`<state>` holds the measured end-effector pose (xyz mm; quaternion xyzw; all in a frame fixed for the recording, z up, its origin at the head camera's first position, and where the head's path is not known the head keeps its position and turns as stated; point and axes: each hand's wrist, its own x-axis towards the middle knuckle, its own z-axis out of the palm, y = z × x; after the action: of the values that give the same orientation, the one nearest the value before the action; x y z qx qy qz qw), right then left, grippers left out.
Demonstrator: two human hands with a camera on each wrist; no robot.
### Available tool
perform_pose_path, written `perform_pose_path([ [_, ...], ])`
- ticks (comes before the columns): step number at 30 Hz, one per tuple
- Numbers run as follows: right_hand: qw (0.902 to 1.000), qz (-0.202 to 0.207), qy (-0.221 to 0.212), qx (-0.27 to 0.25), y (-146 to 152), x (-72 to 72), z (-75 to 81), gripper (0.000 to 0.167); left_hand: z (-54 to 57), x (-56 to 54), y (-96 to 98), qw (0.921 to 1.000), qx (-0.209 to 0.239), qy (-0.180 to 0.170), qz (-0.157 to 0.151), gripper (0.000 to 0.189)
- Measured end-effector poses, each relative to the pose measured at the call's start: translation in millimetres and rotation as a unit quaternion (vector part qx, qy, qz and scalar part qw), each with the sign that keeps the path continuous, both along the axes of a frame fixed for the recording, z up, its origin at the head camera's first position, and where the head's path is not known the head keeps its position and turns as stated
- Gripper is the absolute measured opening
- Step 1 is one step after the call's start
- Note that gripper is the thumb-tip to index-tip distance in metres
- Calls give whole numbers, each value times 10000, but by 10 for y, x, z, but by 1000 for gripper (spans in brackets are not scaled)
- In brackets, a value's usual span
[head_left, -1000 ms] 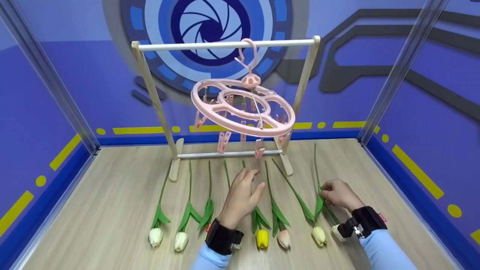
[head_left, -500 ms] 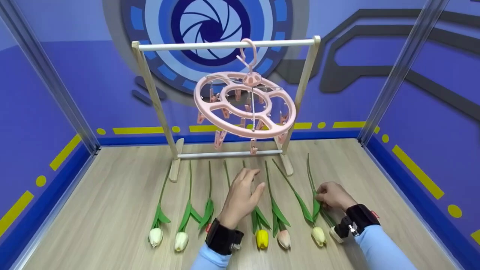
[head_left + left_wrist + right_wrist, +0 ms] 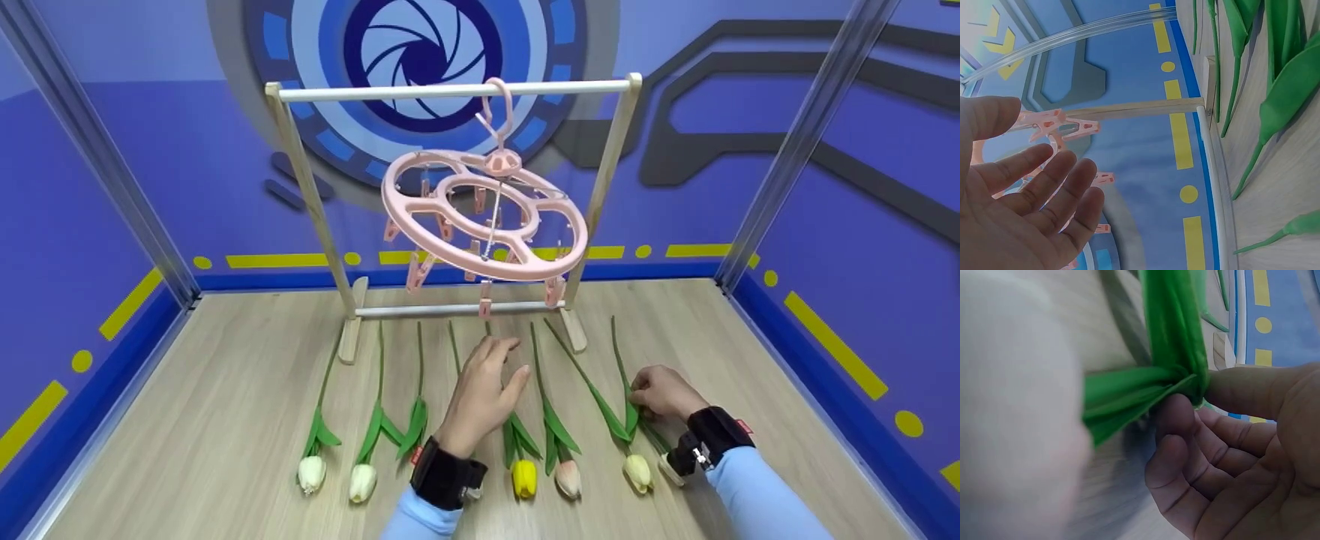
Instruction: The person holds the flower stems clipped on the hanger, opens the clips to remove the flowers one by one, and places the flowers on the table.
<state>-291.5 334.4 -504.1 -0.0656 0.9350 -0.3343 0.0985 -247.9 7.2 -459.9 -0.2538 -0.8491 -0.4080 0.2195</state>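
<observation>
My right hand [image 3: 664, 394] pinches an artificial tulip where its green leaves [image 3: 1176, 332] meet the stem, between thumb and fingertips in the right wrist view. The stem [image 3: 619, 352] of this tulip points away from me. Its pale bloom [image 3: 670, 469] is partly hidden by the wrist camera in the head view and shows large and blurred in the right wrist view. A cream tulip [image 3: 637, 472] lies just left of it. My left hand [image 3: 480, 397] holds nothing, its fingers loosely bent over the row of tulips. It covers part of a yellow tulip [image 3: 524, 478].
A wooden rack [image 3: 304, 187] stands behind the row. From its bar hangs a pink clip hanger [image 3: 465, 259] with several clips. Two white tulips [image 3: 311, 474] and a pinkish tulip [image 3: 568, 478] lie on the wooden table [image 3: 225, 405]. Blue panels enclose the sides and back.
My right hand has moved a little left and toward me, drawing the tulip nearer the cream one. The pink hanger has turned and swayed. My left hand has stayed still.
</observation>
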Motion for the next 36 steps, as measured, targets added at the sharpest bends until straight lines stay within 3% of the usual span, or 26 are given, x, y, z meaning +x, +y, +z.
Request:
perform_pose_path([
  [15, 9994, 231, -172, 203, -31, 23, 94, 13, 13, -4, 1, 10000, 78, -24, -4, 34],
  [27, 9940, 367, -328, 980, -209, 115, 186, 56, 15, -1, -10, 10000, 70, -27, -26, 34],
  [36, 9834, 625, -92, 1698, -323, 203, 188, 87, 16, -3, -14, 9999, 90, -73, -32, 34],
])
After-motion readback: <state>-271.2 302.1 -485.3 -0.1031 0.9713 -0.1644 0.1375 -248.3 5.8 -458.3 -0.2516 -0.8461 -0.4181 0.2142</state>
